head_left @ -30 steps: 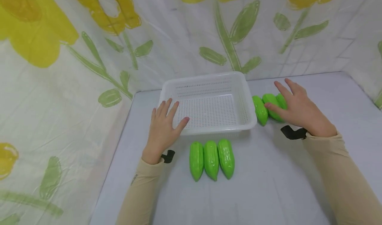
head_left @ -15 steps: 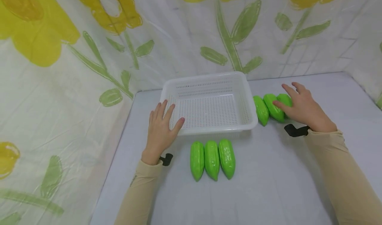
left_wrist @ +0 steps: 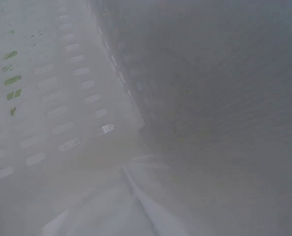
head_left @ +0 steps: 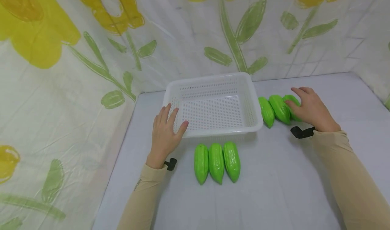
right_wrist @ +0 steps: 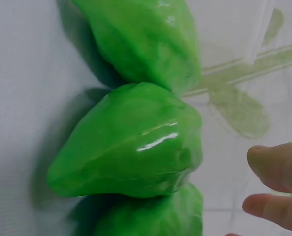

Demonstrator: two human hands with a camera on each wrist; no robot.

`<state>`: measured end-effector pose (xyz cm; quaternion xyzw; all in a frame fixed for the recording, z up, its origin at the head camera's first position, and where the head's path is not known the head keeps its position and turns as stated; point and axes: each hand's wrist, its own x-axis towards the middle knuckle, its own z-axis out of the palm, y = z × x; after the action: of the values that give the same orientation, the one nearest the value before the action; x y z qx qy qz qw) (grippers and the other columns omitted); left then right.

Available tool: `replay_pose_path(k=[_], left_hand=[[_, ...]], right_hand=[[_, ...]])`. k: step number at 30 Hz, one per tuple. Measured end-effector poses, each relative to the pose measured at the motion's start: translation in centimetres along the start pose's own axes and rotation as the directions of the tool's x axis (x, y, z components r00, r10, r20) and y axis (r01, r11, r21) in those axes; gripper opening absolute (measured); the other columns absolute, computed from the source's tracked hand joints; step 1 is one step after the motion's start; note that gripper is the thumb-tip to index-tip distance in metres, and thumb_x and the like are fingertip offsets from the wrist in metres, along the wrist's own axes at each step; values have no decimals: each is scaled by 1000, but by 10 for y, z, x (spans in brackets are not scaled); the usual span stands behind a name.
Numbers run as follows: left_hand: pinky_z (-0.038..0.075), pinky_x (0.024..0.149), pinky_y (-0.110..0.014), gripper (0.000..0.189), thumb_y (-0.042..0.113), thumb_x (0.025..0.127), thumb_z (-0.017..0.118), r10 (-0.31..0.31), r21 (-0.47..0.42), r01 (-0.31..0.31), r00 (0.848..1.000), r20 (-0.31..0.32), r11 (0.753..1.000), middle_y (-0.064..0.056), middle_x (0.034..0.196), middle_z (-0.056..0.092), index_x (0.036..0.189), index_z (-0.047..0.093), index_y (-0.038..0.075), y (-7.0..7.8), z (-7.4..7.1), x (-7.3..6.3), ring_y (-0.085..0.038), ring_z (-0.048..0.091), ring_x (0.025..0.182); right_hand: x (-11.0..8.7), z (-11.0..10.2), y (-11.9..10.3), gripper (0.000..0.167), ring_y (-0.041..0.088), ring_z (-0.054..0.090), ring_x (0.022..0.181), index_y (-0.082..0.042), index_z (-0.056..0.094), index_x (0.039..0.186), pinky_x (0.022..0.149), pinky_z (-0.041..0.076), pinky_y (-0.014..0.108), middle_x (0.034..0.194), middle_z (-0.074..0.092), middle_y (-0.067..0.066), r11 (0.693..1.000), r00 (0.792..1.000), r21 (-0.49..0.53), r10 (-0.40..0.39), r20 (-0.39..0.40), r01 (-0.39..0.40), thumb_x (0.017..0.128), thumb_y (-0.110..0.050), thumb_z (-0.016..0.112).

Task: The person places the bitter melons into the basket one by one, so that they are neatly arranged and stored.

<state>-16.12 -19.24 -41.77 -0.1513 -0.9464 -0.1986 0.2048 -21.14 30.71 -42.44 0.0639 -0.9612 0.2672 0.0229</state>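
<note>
In the head view my left hand (head_left: 164, 134) lies over the left front rim of a white perforated plastic basket (head_left: 213, 133), fingers spread and fairly straight. My right hand (head_left: 312, 109) is over the rightmost of three glossy green tapered fruits to the right of the basket, thumb and fingers bent apart and partly covering that fruit (head_left: 292, 103). The other two are a middle fruit (head_left: 279, 109) and a left fruit (head_left: 266, 112) beside the basket wall. In the right wrist view, fingertips (right_wrist: 274, 164) show apart from a large green fruit (right_wrist: 131, 142).
In front of the basket, three more green fruits (head_left: 216, 163) lie side by side on the pale table (head_left: 259, 196). A white cloth with yellow flowers (head_left: 195, 37) hangs behind and at the left. The left wrist view shows mostly basket wall (left_wrist: 52, 98) and shadow.
My right hand has moved right and slightly down, closer over the rightmost fruit. My left hand has shifted slightly left along the basket. Basket and fruits stay in place.
</note>
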Motion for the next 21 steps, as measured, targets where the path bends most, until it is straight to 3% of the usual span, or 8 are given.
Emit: replay_pose_path(k=[5, 13, 21], left_hand=[[28, 120, -69, 64, 50, 102, 55, -11, -3, 11, 1000, 12, 1000, -19, 163, 41, 147, 55, 4, -1, 3, 0, -44, 35, 152], [32, 120, -64, 63, 48, 103, 54, 3, 36, -2, 1000, -20, 999, -22, 160, 44, 145, 57, 1, -5, 5, 0, -45, 40, 149], [31, 124, -59, 64, 48, 103, 54, -37, 39, 37, 999, 4, 999, -22, 161, 43, 146, 56, 1, -12, 6, -1, -44, 37, 151]], right_hand=[[2, 5, 7, 68, 63, 29, 140, 5, 38, 156, 109, 27, 78, 154, 31, 44, 999, 999, 6, 36, 19, -36, 108, -42, 48], [4, 10, 15, 65, 62, 32, 138, 6, 41, 154, 109, 28, 78, 149, 35, 45, 999, 997, 5, 51, 54, -51, 108, -40, 48], [7, 15, 20, 61, 61, 39, 132, 5, 43, 153, 106, 32, 77, 143, 42, 44, 999, 998, 3, 44, 55, -44, 108, -37, 47]])
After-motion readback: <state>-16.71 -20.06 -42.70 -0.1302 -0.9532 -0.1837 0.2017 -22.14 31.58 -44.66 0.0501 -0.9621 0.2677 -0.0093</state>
